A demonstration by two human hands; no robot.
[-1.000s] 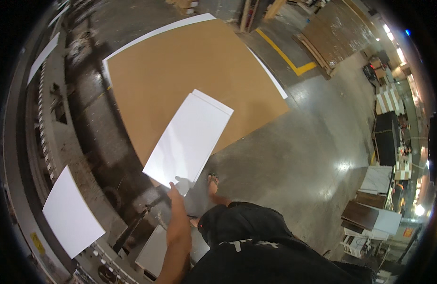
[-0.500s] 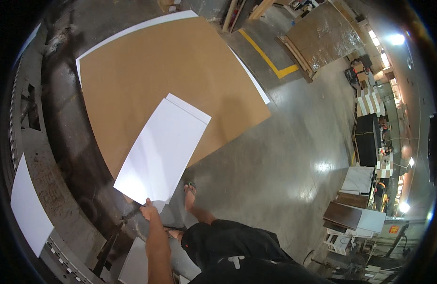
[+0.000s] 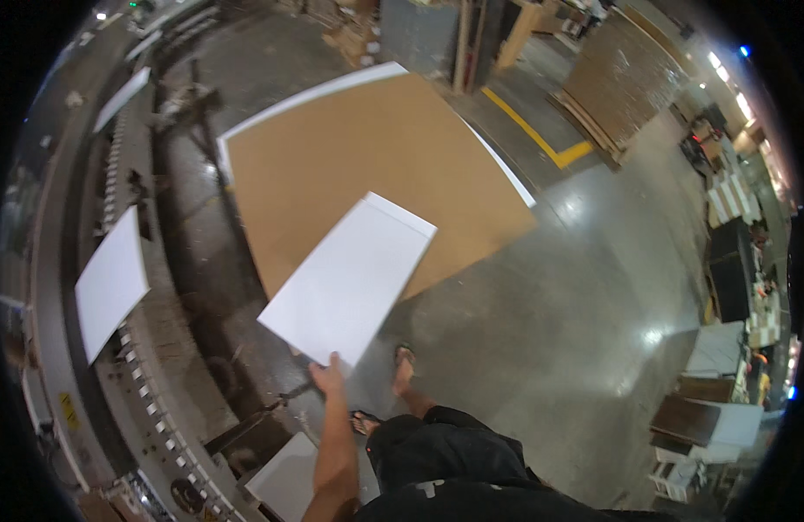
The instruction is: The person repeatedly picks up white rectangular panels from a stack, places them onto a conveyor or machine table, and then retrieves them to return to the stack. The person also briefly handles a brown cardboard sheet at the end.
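Observation:
My left hand (image 3: pixel 329 374) grips the near edge of a white rectangular panel (image 3: pixel 354 274), thumb on top and the other fingers hidden underneath. A narrow strip along the panel's far end looks like a second panel under it. It lies over the near part of a large brown sheet (image 3: pixel 367 148), with white sheet edges (image 3: pixel 315 97) showing beneath. My right hand is out of view.
A conveyor-like machine (image 3: pixel 163 348) runs along the left, carrying a white panel (image 3: pixel 113 283) and a smaller-looking one (image 3: pixel 123 97) farther off. A pale board (image 3: pixel 284 474) sits near my left foot. A wrapped stack (image 3: pixel 624 78) stands far right; boards (image 3: pixel 685 409) lean at right.
The view has swung left, bringing more of the machine into sight. The near panel on the machine has moved farther away along it. My left hand keeps its hold on the white panel.

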